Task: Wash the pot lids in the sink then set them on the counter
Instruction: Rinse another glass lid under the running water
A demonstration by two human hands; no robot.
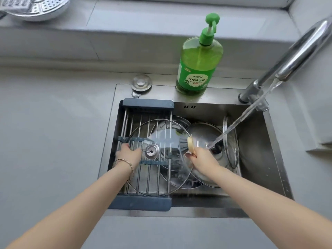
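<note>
A large glass lid [159, 157] is held over the left half of the sink [255, 159], above the drying rack [143, 159], its face turned up toward the camera and its metal knob fitting [152, 150] showing through the glass near the middle; being round, it has no long axis, and its metal rim reaches from the rack's left bars across to the sink's centre. The left hand [128, 155] grips the lid at its left side, fingers closed toward the knob. The right hand [200, 156] is clenched around the pale handle of a dish brush [186, 143], whose grey bristles press against the lid's right part. More lids [212, 141] lie stacked in the basin beneath and to the right, one leaning upright by the stream of water [239, 121] that runs from the tap [291, 58] at the far right. A green soap bottle [199, 63] stands on the sink's far ledge. The counter [53, 132] to the left lies open, and bare basin shows at the right.
</note>
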